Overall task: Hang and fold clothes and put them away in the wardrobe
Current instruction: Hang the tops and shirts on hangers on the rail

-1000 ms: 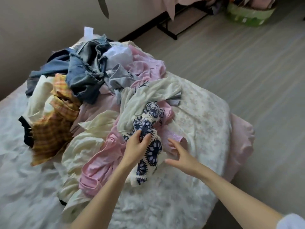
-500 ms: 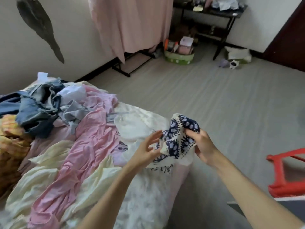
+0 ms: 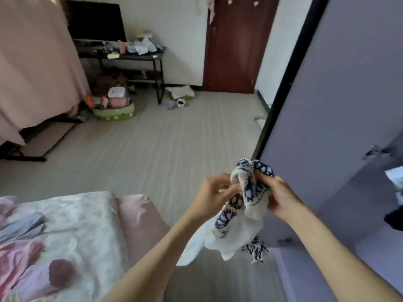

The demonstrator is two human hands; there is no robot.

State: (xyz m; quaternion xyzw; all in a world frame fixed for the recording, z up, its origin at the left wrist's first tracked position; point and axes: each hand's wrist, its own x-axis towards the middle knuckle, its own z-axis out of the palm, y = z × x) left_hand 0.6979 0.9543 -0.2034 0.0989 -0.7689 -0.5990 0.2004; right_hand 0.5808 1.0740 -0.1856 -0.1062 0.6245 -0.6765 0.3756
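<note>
While a navy-and-white patterned garment [image 3: 242, 219] is held up in mid-air, off the bed and over the floor, both hands are closed on it. The left hand [image 3: 214, 196] is curled with fingers pinching the cloth at its upper edge; the right hand [image 3: 281, 198] is wrapped round the bunched top, thumb over the fabric. White lining and a fringed hem hang below the 2 hands.

At lower left the bed [image 3: 87, 214] is seen, covered by a pale floral spread, with pink and grey clothes [image 3: 24, 253] lying on it and a pink sheet [image 3: 139, 216] at its corner. A pale striped floor [image 3: 163, 144] fills the middle. A grey wardrobe panel [image 3: 340, 105] with a black edge stands at right, just beside the garment. A pink curtain [image 3: 37, 68] hangs at left. Against the far wall a dark surface [image 3: 130, 56] carries a black screen [image 3: 96, 20] and scattered clutter; a green basket [image 3: 115, 112] sits on the floor near it. A red-brown door [image 3: 235, 44] is shut beyond. No legible writing or brand is made out; the frame is blurred.
</note>
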